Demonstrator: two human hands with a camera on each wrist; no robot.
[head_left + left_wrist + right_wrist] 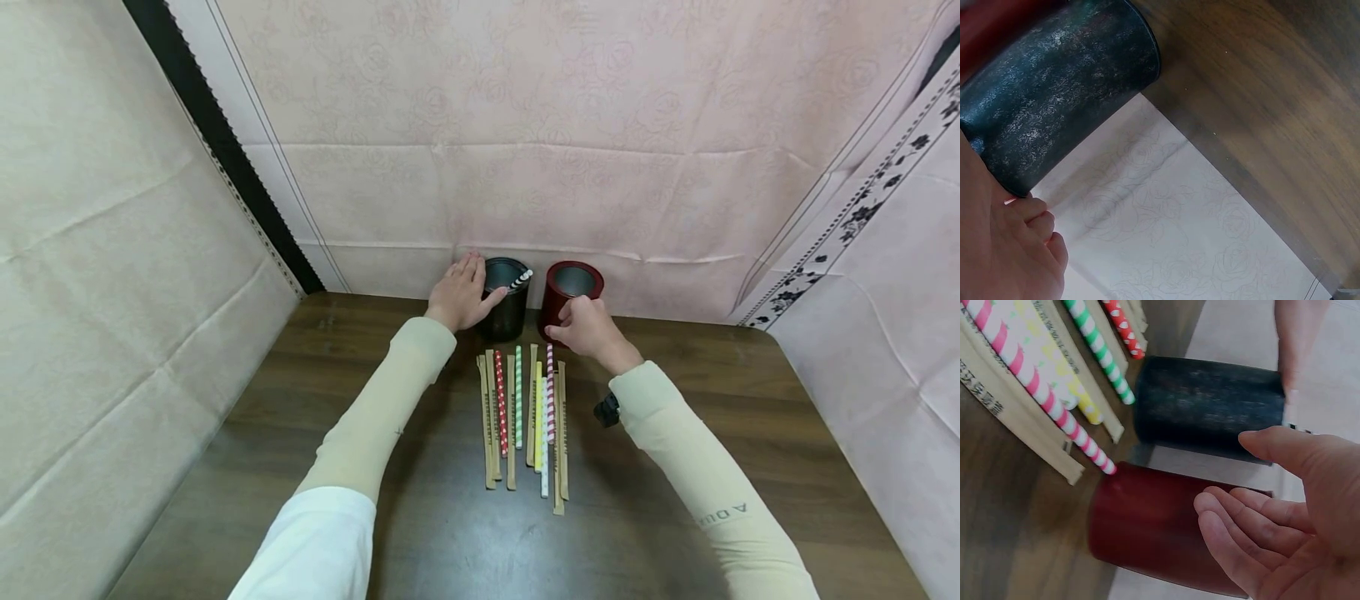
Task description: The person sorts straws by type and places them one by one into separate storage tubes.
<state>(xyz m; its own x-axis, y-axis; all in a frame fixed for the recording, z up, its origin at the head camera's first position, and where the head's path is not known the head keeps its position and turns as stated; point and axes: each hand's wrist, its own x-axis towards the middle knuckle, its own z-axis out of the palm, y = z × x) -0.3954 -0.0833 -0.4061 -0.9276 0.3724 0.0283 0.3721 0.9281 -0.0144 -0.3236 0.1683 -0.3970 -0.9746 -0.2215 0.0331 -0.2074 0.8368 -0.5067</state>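
Observation:
My left hand [459, 297] rests against the rim of a black cup [507, 322], its fingers along the far left side and its thumb across the near rim. A black-and-white striped straw [521, 280] leans inside that cup. To its right stands a dark red cup [551, 302], with no straw showing in its mouth. My right hand [589, 333] is at the red cup's near right side. In the right wrist view its fingers [1229, 540] bend loosely beside the red cup [1147, 519] and hold nothing; the thumb overlaps the black cup [1207, 409] in that view.
Several straws lie side by side in front of the cups: a red one [501, 404], a green striped one [518, 398], a pink striped one [551, 392], and some in brown paper wrappers [512, 425]. Patterned cloth [525, 192] hangs behind the cups and at both sides of the wooden table [420, 517].

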